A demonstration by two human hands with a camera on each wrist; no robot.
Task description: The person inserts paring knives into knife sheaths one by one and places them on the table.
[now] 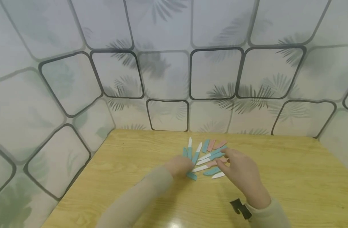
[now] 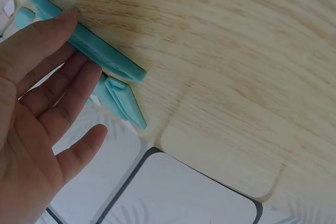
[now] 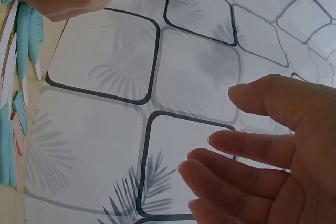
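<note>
My left hand is over the left side of a cluster of small knives. It pinches a teal knife sheath between thumb and fingers. White-bladed knives with teal handles lie just beyond that hand. My right hand hovers at the right side of the cluster, its fingers loosely bent and holding nothing in the right wrist view. Near its fingertips are more teal-handled knives and a pink-handled knife; the hand partly covers some of them.
Behind the knives lie a loose teal sheath and pink sheaths. The wooden table meets a patterned fabric wall at its back edge. A black strap piece sticks out at my right wrist.
</note>
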